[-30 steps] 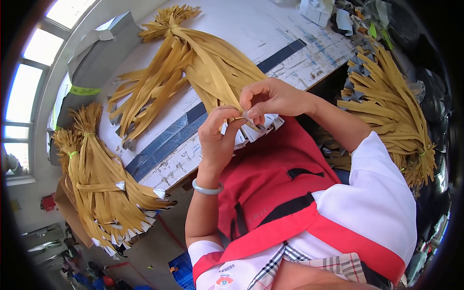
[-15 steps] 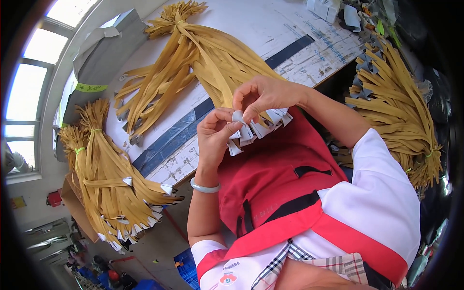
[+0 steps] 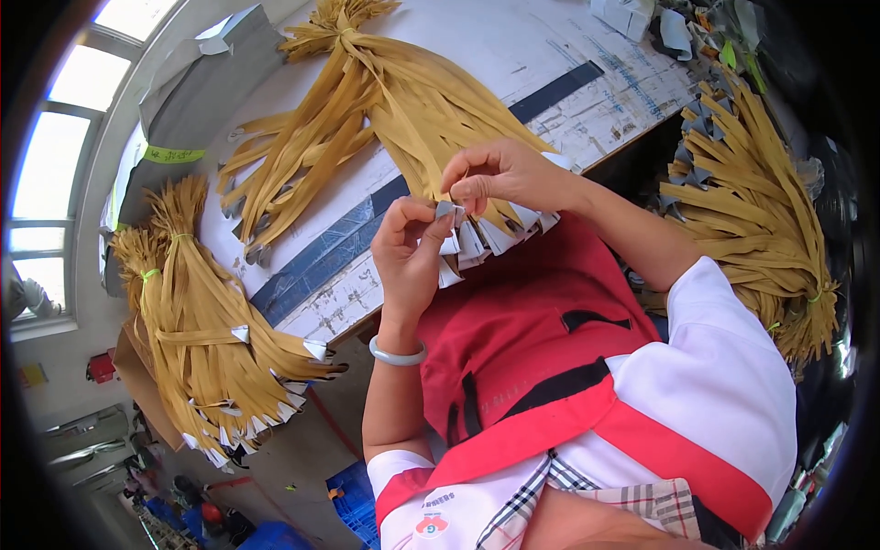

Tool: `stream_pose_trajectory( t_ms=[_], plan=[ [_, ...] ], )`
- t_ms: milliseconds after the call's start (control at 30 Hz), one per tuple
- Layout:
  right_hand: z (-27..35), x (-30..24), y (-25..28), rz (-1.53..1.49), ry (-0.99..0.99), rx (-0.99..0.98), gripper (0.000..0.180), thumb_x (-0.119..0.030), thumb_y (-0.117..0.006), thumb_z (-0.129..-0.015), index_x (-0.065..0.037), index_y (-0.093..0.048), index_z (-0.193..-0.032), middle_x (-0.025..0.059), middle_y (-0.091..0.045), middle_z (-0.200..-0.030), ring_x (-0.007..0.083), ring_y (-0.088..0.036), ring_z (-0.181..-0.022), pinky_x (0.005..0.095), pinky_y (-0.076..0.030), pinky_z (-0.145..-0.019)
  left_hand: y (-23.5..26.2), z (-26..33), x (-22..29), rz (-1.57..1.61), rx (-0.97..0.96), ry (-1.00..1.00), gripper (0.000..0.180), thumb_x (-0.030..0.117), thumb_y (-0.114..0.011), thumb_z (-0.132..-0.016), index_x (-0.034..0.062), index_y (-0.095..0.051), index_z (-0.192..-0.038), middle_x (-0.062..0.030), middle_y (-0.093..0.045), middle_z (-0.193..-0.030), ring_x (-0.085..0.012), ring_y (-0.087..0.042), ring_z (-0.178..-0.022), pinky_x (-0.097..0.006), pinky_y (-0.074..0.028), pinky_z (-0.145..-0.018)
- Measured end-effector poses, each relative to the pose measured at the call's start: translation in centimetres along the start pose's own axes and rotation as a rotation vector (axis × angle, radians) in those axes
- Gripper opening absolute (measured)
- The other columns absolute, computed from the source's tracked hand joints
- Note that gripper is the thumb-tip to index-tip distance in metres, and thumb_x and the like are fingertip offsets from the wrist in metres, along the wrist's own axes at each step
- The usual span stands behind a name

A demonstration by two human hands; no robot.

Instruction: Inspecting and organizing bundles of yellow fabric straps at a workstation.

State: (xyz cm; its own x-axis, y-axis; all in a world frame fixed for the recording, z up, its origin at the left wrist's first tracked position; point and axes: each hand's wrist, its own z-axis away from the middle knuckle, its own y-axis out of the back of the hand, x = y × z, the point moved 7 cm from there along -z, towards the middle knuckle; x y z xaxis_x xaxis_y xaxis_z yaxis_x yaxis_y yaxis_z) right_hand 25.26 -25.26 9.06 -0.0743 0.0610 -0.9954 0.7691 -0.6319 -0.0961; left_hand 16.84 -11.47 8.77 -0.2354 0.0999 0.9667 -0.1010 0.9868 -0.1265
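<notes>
A bundle of tan fabric straps (image 3: 440, 101) lies over the table's near edge, tied at its far end. Several strap ends at my side carry white tabs (image 3: 500, 238). My left hand (image 3: 408, 261) pinches a small grey-and-white tab (image 3: 445, 209) at one strap's end between thumb and forefinger. Just beyond and to the right of it, my right hand (image 3: 509, 174) has thumb and forefinger drawn together close to that tab. Whatever its fingertips hold is too small to make out.
The worn white table (image 3: 330, 316) has dark tape strips (image 3: 321, 261) along it. Other tied strap bundles hang at the left (image 3: 206, 312) and the right (image 3: 747, 220). A grey upright sheet (image 3: 206, 92) stands by the window. White packaging (image 3: 623, 16) sits at the far right.
My right fingertips have drawn slightly up from the tab, which both hands pinched before. The tab now shows a grey face and looks folded. My left hand keeps its pinch.
</notes>
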Motion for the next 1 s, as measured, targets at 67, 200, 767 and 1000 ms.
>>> stream_pose_trajectory(
  t_ms=[67,200,767,1000],
  plan=[
    [-0.1,0.8,-1.3,-0.015,-0.065,-0.152,0.018,-0.019,-0.066,-0.096,-0.003,-0.069,-0.104,0.0019,-0.067,-0.086,0.0086,-0.062,-0.077,0.0243,-0.052,-0.071,0.2,0.2,-0.4,-0.012,-0.048,0.012,0.014,-0.008,-0.065,-0.09,0.0011,-0.054,-0.089,-0.0029,-0.058,-0.089,-0.0088,-0.059,-0.079,-0.023,-0.05,-0.075],
    [0.1,1.0,-1.7,-0.058,-0.018,-0.151,0.014,-0.014,-0.066,-0.096,-0.001,-0.067,-0.1,0.0007,-0.065,-0.083,0.007,-0.063,-0.078,0.0234,-0.052,-0.073,0.1,0.6,-0.3,0.02,-0.01,0.049,0.014,-0.01,-0.064,-0.089,0.0009,-0.055,-0.089,-0.0038,-0.06,-0.09,-0.0087,-0.059,-0.081,-0.023,-0.05,-0.075],
    [1.0,0.3,-2.5,0.26,0.232,0.194,0.011,-0.013,-0.062,-0.098,-0.002,-0.061,-0.097,0.001,-0.058,-0.08,0.0096,-0.058,-0.069,0.0258,-0.048,-0.064,2.3,0.6,-0.9,-0.024,-0.031,0.086,0.021,-0.007,-0.067,-0.088,-0.001,-0.061,-0.107,-0.0039,-0.063,-0.087,-0.0128,-0.065,-0.074,-0.027,-0.057,-0.068],
    [1.8,1.5,-3.0,0.019,0.038,0.156,0.024,-0.024,-0.067,-0.097,-0.004,-0.063,-0.083,-0.0016,-0.058,-0.069,0.0045,-0.054,-0.06,0.0217,-0.044,-0.054,1.3,2.4,1.7,-0.659,0.053,-0.283,0.014,-0.01,-0.063,-0.085,0.0003,-0.059,-0.094,-0.0098,-0.061,-0.084,-0.0165,-0.061,-0.066,-0.025,-0.048,-0.061]
  ],
)
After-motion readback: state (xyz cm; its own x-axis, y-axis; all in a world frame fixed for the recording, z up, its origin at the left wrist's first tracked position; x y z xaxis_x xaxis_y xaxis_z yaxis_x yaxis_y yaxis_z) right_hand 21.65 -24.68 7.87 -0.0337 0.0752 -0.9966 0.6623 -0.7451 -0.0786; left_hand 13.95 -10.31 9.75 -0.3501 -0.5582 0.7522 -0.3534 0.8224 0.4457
